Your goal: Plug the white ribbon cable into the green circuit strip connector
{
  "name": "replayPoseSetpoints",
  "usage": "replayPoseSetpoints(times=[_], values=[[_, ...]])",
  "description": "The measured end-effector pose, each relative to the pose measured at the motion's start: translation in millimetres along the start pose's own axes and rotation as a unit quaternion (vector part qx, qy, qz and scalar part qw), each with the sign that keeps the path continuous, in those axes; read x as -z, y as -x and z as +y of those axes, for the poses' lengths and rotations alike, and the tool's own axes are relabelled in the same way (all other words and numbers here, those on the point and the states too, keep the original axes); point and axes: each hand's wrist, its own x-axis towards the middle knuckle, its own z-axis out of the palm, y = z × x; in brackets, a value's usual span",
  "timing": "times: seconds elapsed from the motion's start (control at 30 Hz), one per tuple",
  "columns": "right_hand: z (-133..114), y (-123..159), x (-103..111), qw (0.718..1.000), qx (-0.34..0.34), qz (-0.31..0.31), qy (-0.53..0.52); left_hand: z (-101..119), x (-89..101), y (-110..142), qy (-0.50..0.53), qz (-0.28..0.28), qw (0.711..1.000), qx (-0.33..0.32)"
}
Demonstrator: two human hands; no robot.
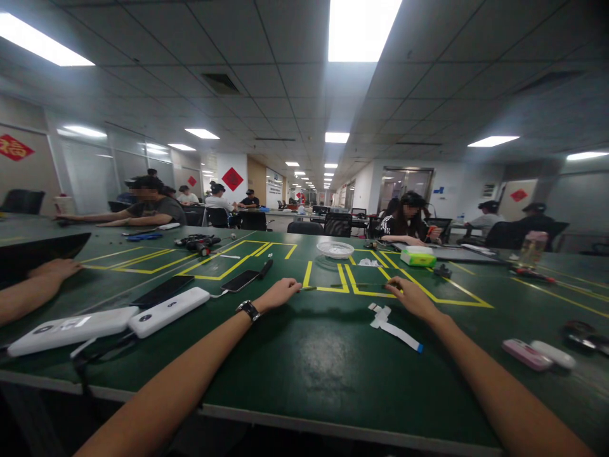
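My left hand [284, 292], wearing a dark wristwatch [248, 310], has its fingers pinched together just above the table. My right hand [404, 293] is pinched too, farther right at about the same height. Between them runs a thin, faint strip [335, 285], partly greenish and dark; each hand appears to grip one end. Its exact kind is too blurred to make out. On the table below the right hand lie flat white strips [397, 332], one with a blue end. Behind the hands sits a round white plastic basket [335, 249], with small white scraps [369, 263] nearby.
Yellow tape lines mark the green table [304, 374]. To the left are white power banks [169, 311], a phone [242, 280] and another person's arm [45, 285]. A green-and-white packet [417, 256] and a pink case [527, 354] lie right. Co-workers sit across the table.
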Motion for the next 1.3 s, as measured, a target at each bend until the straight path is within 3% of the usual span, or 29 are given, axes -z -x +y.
replayPoseSetpoints(times=[0.27,0.4,0.67,1.03,1.3], values=[[4.2,3.7,6.7,0.986,-0.104,0.014,0.133,-0.9,-1.0,3.1,0.032,-0.013,0.999,0.020],[8.4,4.8,6.6,0.983,-0.113,0.022,0.145,-4.3,1.7,2.9,0.036,-0.005,0.999,0.032],[9.4,1.1,-0.7,0.979,-0.138,-0.004,0.148,-8.1,2.7,1.2,0.042,0.078,0.996,0.033],[-7.3,6.8,-0.5,0.949,-0.233,-0.038,0.209,46.1,-8.4,20.0,-0.006,0.115,0.993,-0.028],[-13.6,9.6,0.4,0.942,-0.245,-0.035,0.227,48.4,-12.0,21.6,0.090,0.095,0.991,-0.036]])
